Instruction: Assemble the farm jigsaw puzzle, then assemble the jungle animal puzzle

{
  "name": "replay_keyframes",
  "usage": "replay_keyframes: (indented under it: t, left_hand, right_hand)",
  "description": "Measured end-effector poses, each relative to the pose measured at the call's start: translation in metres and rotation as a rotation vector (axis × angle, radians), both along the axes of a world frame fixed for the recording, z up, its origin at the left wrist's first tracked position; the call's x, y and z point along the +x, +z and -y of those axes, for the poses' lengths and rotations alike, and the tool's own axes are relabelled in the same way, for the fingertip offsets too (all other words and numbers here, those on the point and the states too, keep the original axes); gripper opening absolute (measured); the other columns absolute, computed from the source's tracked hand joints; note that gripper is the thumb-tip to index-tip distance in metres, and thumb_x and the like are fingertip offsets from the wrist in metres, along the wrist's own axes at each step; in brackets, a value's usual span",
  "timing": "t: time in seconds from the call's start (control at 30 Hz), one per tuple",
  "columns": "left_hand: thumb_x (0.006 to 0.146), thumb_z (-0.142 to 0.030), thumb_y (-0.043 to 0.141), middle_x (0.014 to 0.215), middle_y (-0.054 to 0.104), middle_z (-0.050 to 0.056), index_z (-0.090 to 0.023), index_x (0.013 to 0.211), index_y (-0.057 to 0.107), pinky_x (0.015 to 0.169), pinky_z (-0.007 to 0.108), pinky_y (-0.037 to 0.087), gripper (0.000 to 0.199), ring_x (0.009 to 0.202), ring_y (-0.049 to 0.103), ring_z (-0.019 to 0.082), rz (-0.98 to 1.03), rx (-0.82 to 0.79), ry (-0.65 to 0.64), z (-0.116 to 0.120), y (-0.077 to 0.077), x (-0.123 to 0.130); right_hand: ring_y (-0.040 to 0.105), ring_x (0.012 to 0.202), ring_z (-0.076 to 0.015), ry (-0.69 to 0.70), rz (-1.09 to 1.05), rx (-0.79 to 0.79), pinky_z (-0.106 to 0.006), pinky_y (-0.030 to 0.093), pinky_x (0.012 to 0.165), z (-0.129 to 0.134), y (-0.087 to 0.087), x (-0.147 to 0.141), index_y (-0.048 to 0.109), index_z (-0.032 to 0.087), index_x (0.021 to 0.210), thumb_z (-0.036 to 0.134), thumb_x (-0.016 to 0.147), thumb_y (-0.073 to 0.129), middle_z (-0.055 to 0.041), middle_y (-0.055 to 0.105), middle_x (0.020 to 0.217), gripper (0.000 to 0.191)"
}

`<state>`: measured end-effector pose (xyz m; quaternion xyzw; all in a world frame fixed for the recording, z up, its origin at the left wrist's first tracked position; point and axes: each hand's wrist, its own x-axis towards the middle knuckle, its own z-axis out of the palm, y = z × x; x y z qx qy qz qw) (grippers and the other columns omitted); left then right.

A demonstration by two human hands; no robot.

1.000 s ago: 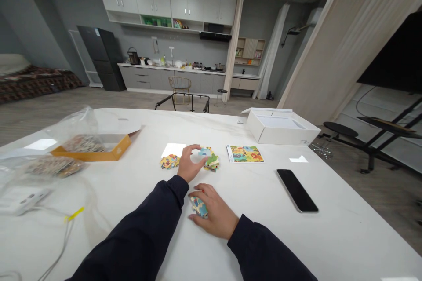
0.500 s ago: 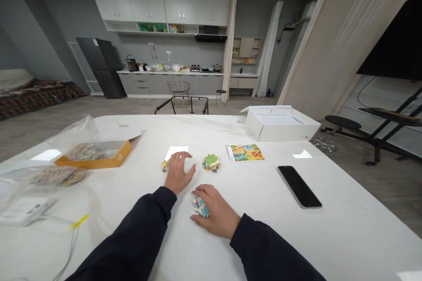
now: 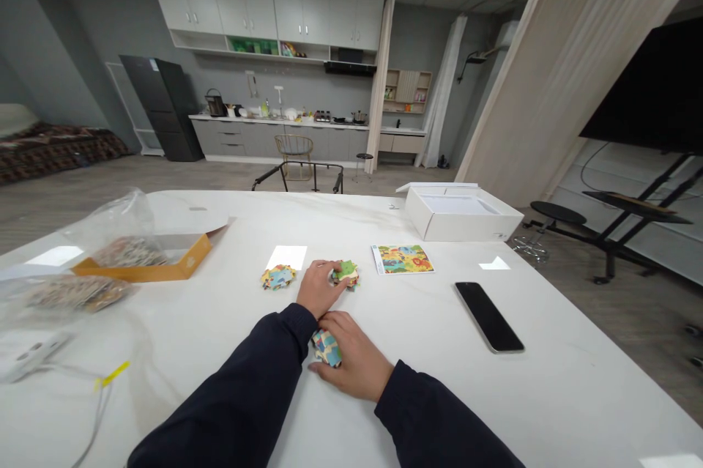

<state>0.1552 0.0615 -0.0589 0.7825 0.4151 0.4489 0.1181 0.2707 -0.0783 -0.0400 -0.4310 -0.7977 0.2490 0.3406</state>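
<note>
My left hand (image 3: 317,289) reaches across the table, its fingertips on a small pile of jigsaw pieces (image 3: 346,275) with green on top. Whether those fingers grip any piece is hidden. Just left of that hand lies a second pile of colourful pieces (image 3: 277,277). Nearer to me, my right hand (image 3: 346,357) cups a small stack of blue, white and yellow puzzle pieces (image 3: 326,348) against the white table (image 3: 231,380). Beyond the piles lies a colourful animal picture card (image 3: 403,259).
A black phone (image 3: 488,317) lies to the right. A white open box (image 3: 461,215) stands at the far edge. At left are an orange box tray (image 3: 143,269), plastic bags of pieces (image 3: 77,294), and a white device (image 3: 30,355) with a cable.
My left hand has moved right, from the left pile to the right pile, and its fingertips now touch it. My right hand stays on its stack. The view has tilted slightly.
</note>
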Motion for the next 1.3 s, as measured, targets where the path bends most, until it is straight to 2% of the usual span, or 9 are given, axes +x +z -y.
replay_keyframes:
  t: [0.23,0.4,0.57,0.7,0.87,0.97,1.1,1.23,1.3]
  left_hand:
    - [0.074,-0.029,0.083,0.101,0.071,0.005,-0.023,0.099,0.066,0.094,0.047,0.054,0.03,0.103,0.064,0.026,0.155,-0.02,0.004,0.004,0.011,0.002]
    - [0.084,-0.034,0.075,0.112,0.07,0.008,-0.023,0.104,0.063,0.093,0.045,0.055,0.027,0.111,0.067,0.027,0.349,-0.039,-0.037,0.039,0.029,-0.027]
    - [0.077,-0.027,0.08,0.112,0.068,0.008,-0.027,0.092,0.07,0.097,0.048,0.056,0.018,0.11,0.065,0.028,0.081,-0.104,-0.217,0.092,0.023,-0.064]
    - [0.074,-0.023,0.082,0.111,0.068,0.007,-0.029,0.092,0.074,0.096,0.046,0.057,0.02,0.11,0.063,0.027,-0.037,-0.173,-0.314,0.104,0.019,-0.07]
    - [0.08,-0.025,0.078,0.107,0.07,0.007,-0.027,0.094,0.073,0.096,0.044,0.055,0.015,0.108,0.063,0.026,-0.036,-0.18,-0.42,0.097,0.027,-0.071]
    - [0.09,-0.024,0.066,0.103,0.069,0.007,-0.025,0.099,0.07,0.09,0.042,0.055,0.009,0.103,0.064,0.025,0.042,-0.109,-0.277,0.079,0.027,-0.068]
    - [0.089,-0.023,0.065,0.111,0.068,0.007,-0.024,0.107,0.065,0.089,0.042,0.055,0.017,0.109,0.063,0.026,0.062,-0.019,-0.068,0.038,0.013,-0.048]
    - [0.084,-0.028,0.075,0.126,0.067,0.008,-0.025,0.118,0.062,0.103,0.049,0.051,0.037,0.12,0.06,0.028,0.001,-0.018,-0.05,0.008,-0.002,-0.029]
    - [0.084,-0.026,0.075,0.128,0.067,0.007,-0.025,0.118,0.063,0.107,0.05,0.049,0.037,0.121,0.06,0.028,-0.026,-0.006,-0.073,0.003,-0.006,-0.025]
  right_hand:
    - [0.055,0.119,-0.0293,-0.001,-0.001,-0.01,-0.047,0.047,0.106,0.002,0.003,0.001,0.057,0.022,0.122,0.022,0.071,0.084,-0.0105,0.061,0.123,0.057]
    - [0.058,0.12,-0.0291,-0.076,-0.127,-0.138,-0.048,0.047,0.106,0.001,0.0,0.002,0.047,0.022,0.13,0.027,0.068,0.088,-0.0123,0.059,0.128,0.074]
    - [0.065,0.112,-0.0258,-0.076,-0.334,-0.314,-0.046,0.051,0.101,-0.003,0.004,0.006,0.035,0.026,0.14,0.034,0.058,0.095,-0.0084,0.062,0.125,0.103]
    - [0.057,0.124,-0.0285,-0.048,-0.27,-0.183,-0.046,0.045,0.11,-0.006,0.004,0.006,0.05,0.024,0.132,0.03,0.048,0.1,-0.0087,0.058,0.13,0.098]
    - [0.052,0.129,-0.0309,-0.064,-0.185,-0.109,-0.046,0.043,0.112,-0.009,-0.007,0.006,0.059,0.02,0.127,0.03,0.046,0.101,-0.0118,0.055,0.132,0.092]
    - [0.053,0.123,-0.0306,-0.055,-0.118,-0.096,-0.047,0.045,0.11,-0.008,-0.009,0.005,0.063,0.017,0.124,0.033,0.051,0.1,-0.0119,0.059,0.124,0.084]
    - [0.053,0.12,-0.0295,-0.04,-0.065,-0.067,-0.046,0.045,0.11,-0.004,-0.005,0.004,0.065,0.017,0.124,0.034,0.063,0.095,-0.012,0.06,0.122,0.07]
    - [0.052,0.12,-0.0296,-0.036,-0.052,-0.062,-0.047,0.045,0.108,-0.003,-0.003,0.003,0.064,0.019,0.125,0.032,0.066,0.094,-0.0111,0.06,0.122,0.067]
    - [0.052,0.119,-0.0298,-0.036,-0.049,-0.061,-0.047,0.046,0.107,-0.003,-0.003,0.003,0.064,0.02,0.124,0.032,0.065,0.094,-0.0106,0.06,0.121,0.067]
